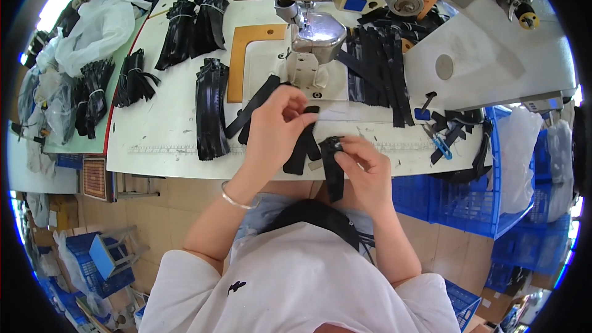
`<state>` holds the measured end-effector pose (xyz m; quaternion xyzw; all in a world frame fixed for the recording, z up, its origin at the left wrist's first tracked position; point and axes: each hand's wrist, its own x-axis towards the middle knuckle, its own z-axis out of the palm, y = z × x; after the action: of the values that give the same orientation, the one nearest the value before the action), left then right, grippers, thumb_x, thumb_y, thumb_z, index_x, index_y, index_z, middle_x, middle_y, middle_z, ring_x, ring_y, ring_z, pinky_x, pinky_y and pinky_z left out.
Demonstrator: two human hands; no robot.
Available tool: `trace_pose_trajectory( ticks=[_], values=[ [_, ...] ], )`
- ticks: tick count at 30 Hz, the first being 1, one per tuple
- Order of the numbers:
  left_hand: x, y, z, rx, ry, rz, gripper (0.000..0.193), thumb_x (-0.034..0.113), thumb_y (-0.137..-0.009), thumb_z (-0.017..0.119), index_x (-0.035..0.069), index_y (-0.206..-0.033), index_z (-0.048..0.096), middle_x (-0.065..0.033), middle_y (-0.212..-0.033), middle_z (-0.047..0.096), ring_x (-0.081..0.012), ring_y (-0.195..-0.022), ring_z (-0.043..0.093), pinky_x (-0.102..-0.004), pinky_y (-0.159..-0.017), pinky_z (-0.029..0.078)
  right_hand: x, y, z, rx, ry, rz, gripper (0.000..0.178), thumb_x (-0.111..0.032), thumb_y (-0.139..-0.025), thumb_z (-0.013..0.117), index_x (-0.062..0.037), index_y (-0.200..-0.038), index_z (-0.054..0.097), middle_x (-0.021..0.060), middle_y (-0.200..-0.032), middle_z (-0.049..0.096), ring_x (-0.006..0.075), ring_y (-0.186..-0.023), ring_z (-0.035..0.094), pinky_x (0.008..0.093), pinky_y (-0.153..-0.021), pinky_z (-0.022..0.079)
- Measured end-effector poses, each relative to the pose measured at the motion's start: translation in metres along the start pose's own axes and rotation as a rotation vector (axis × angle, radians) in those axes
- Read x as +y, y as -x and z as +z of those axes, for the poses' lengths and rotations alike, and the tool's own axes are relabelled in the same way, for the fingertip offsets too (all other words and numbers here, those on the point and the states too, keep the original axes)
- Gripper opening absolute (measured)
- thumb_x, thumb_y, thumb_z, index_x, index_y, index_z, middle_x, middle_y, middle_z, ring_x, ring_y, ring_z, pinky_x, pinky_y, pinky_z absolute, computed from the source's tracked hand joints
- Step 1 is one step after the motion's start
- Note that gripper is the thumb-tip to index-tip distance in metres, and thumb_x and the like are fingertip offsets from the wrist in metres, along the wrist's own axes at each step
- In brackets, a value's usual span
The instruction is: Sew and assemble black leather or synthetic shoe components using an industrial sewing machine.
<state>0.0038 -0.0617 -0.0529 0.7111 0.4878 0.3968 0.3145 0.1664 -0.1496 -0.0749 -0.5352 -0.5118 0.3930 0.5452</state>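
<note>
At the front edge of the white sewing table, my right hand (368,163) pinches the top of a short black strip (334,176), which hangs down over the edge. Its upper end looks glossy and crumpled. My left hand (280,124) is closed, thumb and fingertips at the upper end of another black strip (301,151); its palm side is partly hidden. More black strip (254,108) lies slanting behind the left hand. Just beyond the hands stands the sewing machine head (317,37), its lamp lit over the needle area.
Tied bundles of black strips (212,108) lie on the left of the table, with loose strips (373,68) right of the machine. An orange L-shaped plate (237,65) sits beside the bed. Blue-handled snips (441,147) lie among scraps at right, near a blue crate (444,205).
</note>
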Motion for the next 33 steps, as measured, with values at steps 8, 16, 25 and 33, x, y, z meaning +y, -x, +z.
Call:
trace_pose_trajectory(
  ticks=[8,16,25,33],
  values=[
    [0.016,0.017,-0.024,-0.097,0.79,-0.34,0.013,0.003,-0.085,0.065,-0.003,-0.096,0.065,-0.0039,-0.079,0.065,-0.0082,-0.068,0.058,-0.0212,-0.062,0.049,-0.03,-0.019,0.019,-0.053,0.015,0.139,0.008,-0.003,-0.083,0.065,0.0004,-0.09,0.063,0.0095,-0.088,0.069,0.0071,-0.065,0.056,0.0231,-0.067,0.047],
    [0.027,0.023,-0.028,-0.039,0.77,-0.279,0.025,0.001,-0.08,0.071,-0.003,-0.104,0.064,-0.0052,-0.089,0.066,-0.0069,-0.076,0.06,-0.0194,-0.065,0.049,-0.047,-0.022,0.024,-0.026,0.096,0.087,0.019,-0.006,-0.082,0.067,-0.0014,-0.1,0.064,0.0086,-0.077,0.067,0.0109,-0.068,0.061,0.0247,-0.063,0.046],
    [0.018,0.005,-0.031,-0.068,1.014,-0.343,0.023,0.002,-0.079,0.072,-0.001,-0.1,0.064,-0.0052,-0.087,0.066,-0.0089,-0.075,0.061,-0.0207,-0.064,0.05,-0.04,-0.036,0.025,-0.031,0.191,-0.119,0.012,-0.007,-0.08,0.069,-0.0006,-0.091,0.068,0.009,-0.076,0.063,0.0161,-0.067,0.059,0.0266,-0.062,0.045],
    [0.019,-0.022,-0.036,-0.008,1.154,-0.415,0.019,0.005,-0.082,0.071,0.001,-0.099,0.065,-0.0021,-0.084,0.065,-0.0069,-0.071,0.057,-0.0195,-0.063,0.047,-0.056,-0.066,0.035,-0.03,0.175,-0.168,0.01,-0.007,-0.081,0.069,-0.0002,-0.088,0.067,0.0084,-0.072,0.062,0.0147,-0.065,0.059,0.0257,-0.061,0.046]
  ],
)
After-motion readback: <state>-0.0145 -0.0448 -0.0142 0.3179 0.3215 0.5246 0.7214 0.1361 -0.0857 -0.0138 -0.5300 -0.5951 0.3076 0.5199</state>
